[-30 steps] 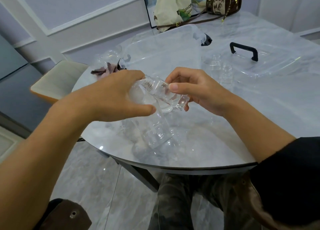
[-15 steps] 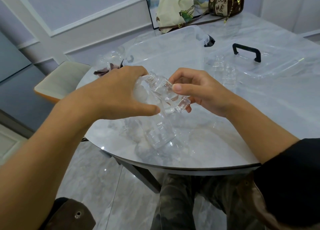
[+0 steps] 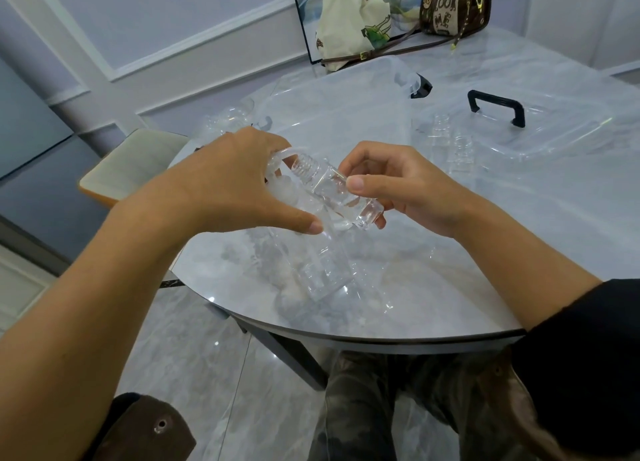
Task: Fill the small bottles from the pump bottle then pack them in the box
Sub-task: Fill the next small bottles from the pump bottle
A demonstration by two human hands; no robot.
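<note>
Nearest the viewer, camouflage trousers [image 3: 360, 408] and a black sleeve [image 3: 581, 356] are seen below the rim of the marble-patterned table [image 3: 450, 270]. A clear pump bottle [image 3: 322, 270] stands upright near that rim. Its pump head is largely covered by the left hand [image 3: 235, 183], whose fingers are curled over it, with the thumb laid along the side. The small bottle [image 3: 332, 190] is pinched between the thumb and fingers of the right hand [image 3: 405, 186], above the pump bottle and off the table. Its long axis is tilted, with the base at lower right and the open threaded neck directed upper left toward the pump spout. Its fill level cannot be told. Beyond the hands, a clear box [image 3: 346, 114], a lid [image 3: 554, 131] with a black handle [image 3: 495, 108] and two further small bottles [image 3: 440, 128] are set on the table. Farthest away, a tote bag [image 3: 349, 20] and a handbag [image 3: 453, 3] are seen at the far edge.
</note>
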